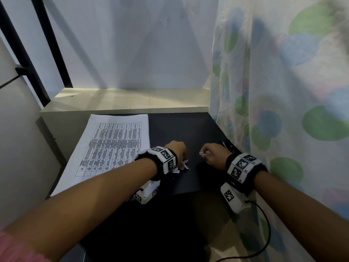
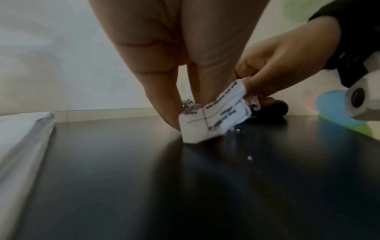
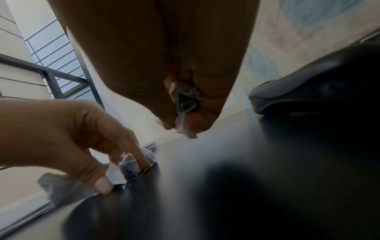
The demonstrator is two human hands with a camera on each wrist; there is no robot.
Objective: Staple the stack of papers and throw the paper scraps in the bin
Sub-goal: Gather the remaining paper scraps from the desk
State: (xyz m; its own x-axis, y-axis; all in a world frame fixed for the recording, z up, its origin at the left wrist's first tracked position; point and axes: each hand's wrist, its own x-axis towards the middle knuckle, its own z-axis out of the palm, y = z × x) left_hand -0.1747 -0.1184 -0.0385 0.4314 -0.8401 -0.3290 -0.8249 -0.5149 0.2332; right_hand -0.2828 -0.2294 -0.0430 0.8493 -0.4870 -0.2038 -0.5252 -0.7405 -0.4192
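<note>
A printed stack of papers lies on the left of the black table. My left hand reaches down to the table and pinches a printed paper scrap at its fingertips. More crumpled scraps lie under that hand. To the right, my right hand is curled around a crumpled scrap, held just above the table. A black stapler rests beyond the right hand. No bin is in view.
A flowered curtain hangs along the table's right edge. A pale wooden ledge and a white wall stand behind the table. A cable runs from the right wrist camera. Tiny paper crumbs dot the table.
</note>
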